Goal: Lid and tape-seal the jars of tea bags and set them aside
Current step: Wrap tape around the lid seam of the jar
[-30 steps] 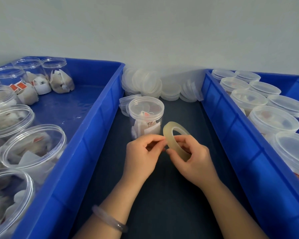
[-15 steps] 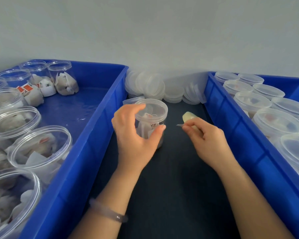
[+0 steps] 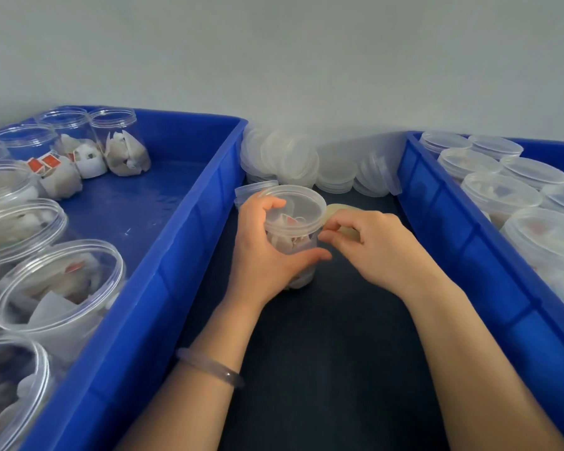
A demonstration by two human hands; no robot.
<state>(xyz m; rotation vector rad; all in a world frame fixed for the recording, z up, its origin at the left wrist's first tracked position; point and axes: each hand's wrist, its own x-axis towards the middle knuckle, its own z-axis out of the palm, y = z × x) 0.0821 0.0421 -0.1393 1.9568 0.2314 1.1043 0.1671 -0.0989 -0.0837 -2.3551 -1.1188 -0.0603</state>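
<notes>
The grip of the left hand was closed around the jar: the thumb lay across the front of the clear wall, and the fingers curled over the far edge of the lid. The grip of the right hand was closed as well and pinched the tape roll, of which only a pale yellowish arc showed above the knuckles. The right fingertips were just beside the rim of the lid, on the right side of the jar; whether any tape touched the jar, I could not tell. The jar stood upright on the dark tabletop, with the lid on and tea bags visible inside. It was in the lane between two blue bins. A clear bracelet sat on the left wrist. Behind the jar, loose lids leaned in piles against the pale wall. The left bin held open jars with tea bags in them. The right bin held lidded jars, which stood close together in rows.
</notes>
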